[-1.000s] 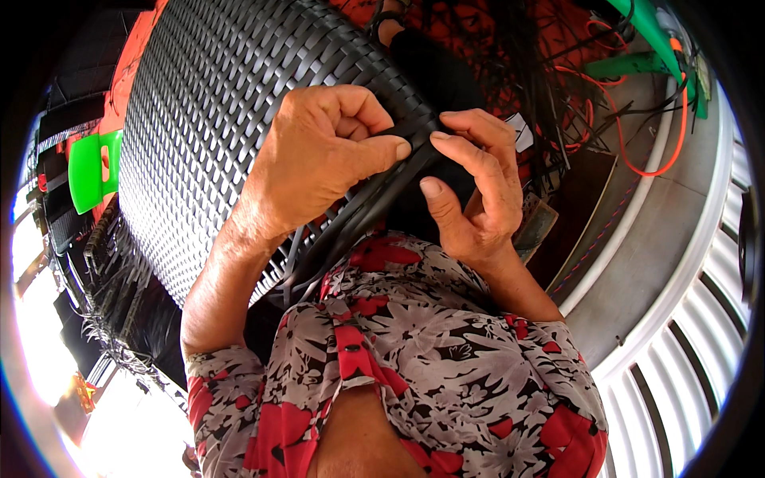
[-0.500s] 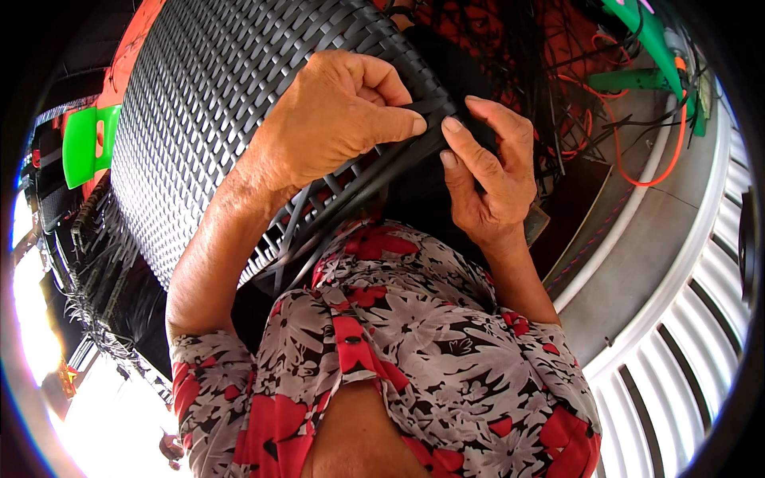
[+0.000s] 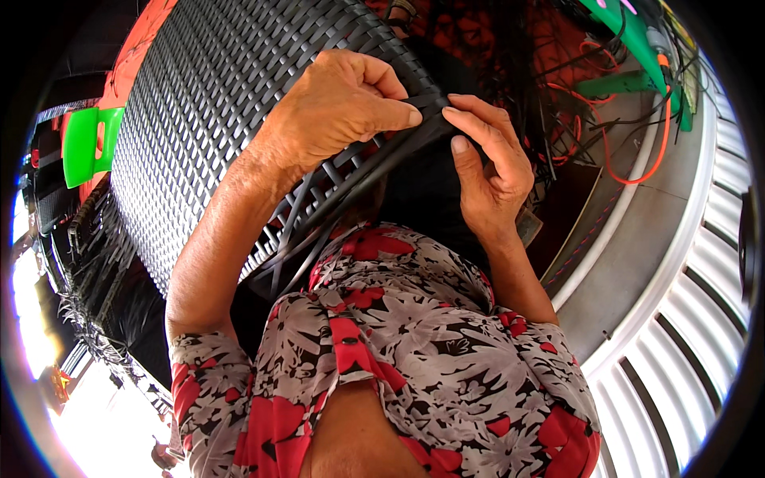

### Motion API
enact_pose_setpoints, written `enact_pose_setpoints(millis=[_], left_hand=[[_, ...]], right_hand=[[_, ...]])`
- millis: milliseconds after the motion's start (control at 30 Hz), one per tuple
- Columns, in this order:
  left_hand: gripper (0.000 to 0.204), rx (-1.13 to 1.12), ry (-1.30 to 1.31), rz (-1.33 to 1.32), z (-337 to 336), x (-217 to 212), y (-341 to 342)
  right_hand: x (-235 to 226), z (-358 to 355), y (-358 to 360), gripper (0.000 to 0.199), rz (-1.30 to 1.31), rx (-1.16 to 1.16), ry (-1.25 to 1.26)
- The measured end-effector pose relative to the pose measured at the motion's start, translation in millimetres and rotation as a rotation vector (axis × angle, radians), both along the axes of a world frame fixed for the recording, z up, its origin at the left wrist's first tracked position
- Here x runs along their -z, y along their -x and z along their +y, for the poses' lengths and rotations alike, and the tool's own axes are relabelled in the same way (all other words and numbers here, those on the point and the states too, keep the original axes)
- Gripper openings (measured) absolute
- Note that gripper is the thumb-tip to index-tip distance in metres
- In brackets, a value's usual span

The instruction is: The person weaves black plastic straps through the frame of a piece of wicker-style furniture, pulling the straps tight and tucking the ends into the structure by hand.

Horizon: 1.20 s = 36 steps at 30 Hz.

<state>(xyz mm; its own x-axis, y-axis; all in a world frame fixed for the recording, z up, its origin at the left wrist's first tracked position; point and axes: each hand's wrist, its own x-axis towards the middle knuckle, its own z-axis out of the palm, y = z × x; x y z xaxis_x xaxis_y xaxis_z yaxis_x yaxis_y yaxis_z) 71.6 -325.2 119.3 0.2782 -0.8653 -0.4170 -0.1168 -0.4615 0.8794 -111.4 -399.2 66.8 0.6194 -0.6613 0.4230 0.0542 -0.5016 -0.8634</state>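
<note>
A large panel of dark grey woven plastic strips point(image 3: 207, 119) fills the upper left, its weave tight except along the near edge. There, loose flat strips point(image 3: 339, 195) cross with gaps between them. My left hand point(image 3: 331, 111) lies over the panel near its right corner, thumb and forefinger closed on a black strip point(image 3: 429, 102). Just right of that corner is my right hand point(image 3: 496, 171). Its fingers are extended, the fingertips against the corner's edge, and its thumb stands apart. What lies under my left palm is hidden.
Tangled black strips point(image 3: 526, 72) lie over a red surface at the upper right. An orange cord point(image 3: 610, 159) loops beside a green frame point(image 3: 617, 84). Green plastic point(image 3: 80, 147) shows at far left, and white slatted metal point(image 3: 677, 350) curves along the right.
My right hand has turned slightly, its fingers now straighter and laid against the corner, with the thumb a little lower. My left hand keeps its pinch almost in place.
</note>
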Motion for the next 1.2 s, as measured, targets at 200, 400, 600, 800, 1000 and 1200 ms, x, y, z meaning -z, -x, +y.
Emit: enact_pose_setpoints(millis=[200,400,600,800,1000,1200], left_hand=[[0.023,0.011,-0.025,0.016,0.0,-5.9,-1.3],[0.021,0.093,-0.007,0.032,-0.3,-10.8,-4.0],[0.020,0.170,-0.005,0.067,-1.8,-13.0,-7.8],[0.019,0.180,-0.079,0.318,-6.9,-8.4,-23.3],[0.013,0.159,-0.079,0.398,-11.1,-5.3,-25.0],[0.013,0.157,-0.080,0.394,-8.5,-2.2,-27.3]], right_hand=[[-1.9,-0.9,0.8,0.022,-0.078,-0.050,-0.379],[-7.9,-0.8,-4.1,0.029,0.015,-0.043,0.055],[-13.8,-7.3,-7.8,0.026,0.042,-0.074,0.163],[-25.5,-24.3,-23.5,0.015,0.002,-0.141,0.200],[-28.1,-30.0,-26.0,0.007,-0.029,-0.130,-0.092],[-31.0,-37.7,-21.6,0.012,0.032,-0.249,-0.169]])
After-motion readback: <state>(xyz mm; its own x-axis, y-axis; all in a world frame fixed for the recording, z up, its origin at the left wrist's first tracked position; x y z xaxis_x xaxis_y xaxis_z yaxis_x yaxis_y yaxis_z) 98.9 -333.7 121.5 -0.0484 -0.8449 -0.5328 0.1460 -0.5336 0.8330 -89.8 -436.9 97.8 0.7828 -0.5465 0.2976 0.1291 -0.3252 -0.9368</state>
